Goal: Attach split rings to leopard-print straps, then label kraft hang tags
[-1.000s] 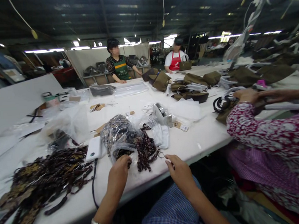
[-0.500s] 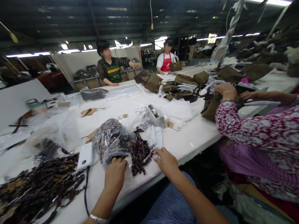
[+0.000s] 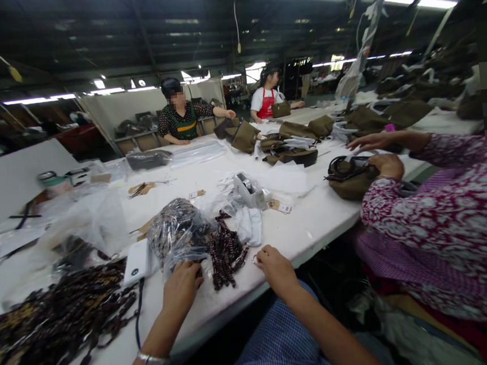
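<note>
My left hand (image 3: 181, 284) rests at the near edge of a clear plastic bag (image 3: 179, 228), its fingers curled on the film. Dark patterned fabric pieces show inside the bag. My right hand (image 3: 277, 267) is closed near the table edge, with a small silvery ring (image 3: 254, 259) at its fingertips. Whether anything hangs from that ring I cannot tell. Between my hands lies a bunch of dark brown twisted strips (image 3: 224, 252) with pale stripes. Folded white cloth (image 3: 248, 226) lies just beyond my right hand.
A heap of dark strips (image 3: 60, 323) spreads at left, beside a white device (image 3: 137, 263) with a black cable. A tape dispenser (image 3: 248, 190) and tags (image 3: 279, 206) lie ahead. A co-worker's patterned sleeve (image 3: 425, 212) is at right, hands on an olive bag (image 3: 348, 187).
My left hand has shifted slightly left and down; my right hand has barely moved. The neighbouring co-worker has turned the olive bag, whose dark coiled strap now shows on top. The camera view has shifted slightly.
</note>
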Action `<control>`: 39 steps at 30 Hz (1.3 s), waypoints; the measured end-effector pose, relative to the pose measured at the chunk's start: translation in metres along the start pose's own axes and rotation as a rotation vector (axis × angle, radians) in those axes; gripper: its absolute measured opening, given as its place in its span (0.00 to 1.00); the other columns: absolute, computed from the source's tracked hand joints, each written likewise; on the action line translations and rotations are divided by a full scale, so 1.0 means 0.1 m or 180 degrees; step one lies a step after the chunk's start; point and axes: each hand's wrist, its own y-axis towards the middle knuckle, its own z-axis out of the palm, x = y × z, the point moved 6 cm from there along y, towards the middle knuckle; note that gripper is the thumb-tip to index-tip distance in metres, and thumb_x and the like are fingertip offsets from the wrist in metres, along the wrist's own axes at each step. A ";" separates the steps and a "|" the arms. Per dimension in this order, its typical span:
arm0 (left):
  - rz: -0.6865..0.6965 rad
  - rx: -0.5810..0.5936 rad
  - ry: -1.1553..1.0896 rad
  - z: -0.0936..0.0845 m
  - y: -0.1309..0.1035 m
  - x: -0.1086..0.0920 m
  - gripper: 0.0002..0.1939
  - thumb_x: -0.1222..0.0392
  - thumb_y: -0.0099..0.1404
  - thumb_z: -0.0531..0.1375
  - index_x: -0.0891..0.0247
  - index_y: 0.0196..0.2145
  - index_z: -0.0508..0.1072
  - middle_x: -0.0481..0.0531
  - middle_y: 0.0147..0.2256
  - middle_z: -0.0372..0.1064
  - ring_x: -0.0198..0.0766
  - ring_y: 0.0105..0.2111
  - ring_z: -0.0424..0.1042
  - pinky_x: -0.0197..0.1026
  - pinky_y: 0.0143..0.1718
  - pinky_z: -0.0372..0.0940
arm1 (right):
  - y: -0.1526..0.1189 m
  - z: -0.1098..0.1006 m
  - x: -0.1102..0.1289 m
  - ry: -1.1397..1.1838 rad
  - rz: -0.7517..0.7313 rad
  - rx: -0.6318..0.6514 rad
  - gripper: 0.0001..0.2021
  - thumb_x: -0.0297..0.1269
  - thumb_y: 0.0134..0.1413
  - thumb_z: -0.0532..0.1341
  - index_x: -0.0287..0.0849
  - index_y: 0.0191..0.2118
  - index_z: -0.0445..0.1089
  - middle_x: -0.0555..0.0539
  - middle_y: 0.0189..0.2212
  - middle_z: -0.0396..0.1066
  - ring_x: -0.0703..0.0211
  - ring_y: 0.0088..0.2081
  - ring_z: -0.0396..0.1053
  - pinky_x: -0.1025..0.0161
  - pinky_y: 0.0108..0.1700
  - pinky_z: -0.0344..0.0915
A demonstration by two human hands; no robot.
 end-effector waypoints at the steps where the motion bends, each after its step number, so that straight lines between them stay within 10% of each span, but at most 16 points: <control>1: 0.0042 0.0028 -0.0011 -0.01 0.00 -0.01 0.09 0.62 0.63 0.59 0.61 0.40 0.78 0.56 0.42 0.74 0.49 0.47 0.68 0.45 0.46 0.60 | 0.00 0.00 -0.01 0.0022 0.0013 0.0020 0.03 0.31 0.61 0.61 0.45 0.40 0.72 0.46 0.43 0.70 0.54 0.46 0.67 0.64 0.42 0.62; 29: 0.0451 0.0407 -0.0386 -0.16 0.17 -0.04 0.09 0.67 0.55 0.56 0.61 0.21 0.73 0.53 0.30 0.75 0.43 0.32 0.72 0.40 0.30 0.56 | 0.17 -0.07 -0.11 0.0823 0.0263 0.0315 0.05 0.27 0.53 0.63 0.41 0.35 0.75 0.45 0.38 0.73 0.56 0.41 0.70 0.64 0.42 0.59; 39: 0.0167 -0.0188 -0.1670 -0.32 0.13 0.11 0.12 0.54 0.64 0.53 0.60 0.36 0.75 0.54 0.38 0.77 0.47 0.40 0.74 0.45 0.45 0.63 | -0.04 -0.20 0.18 0.2043 -0.0121 -0.0119 0.12 0.34 0.63 0.56 0.42 0.37 0.78 0.50 0.31 0.78 0.61 0.34 0.74 0.68 0.39 0.66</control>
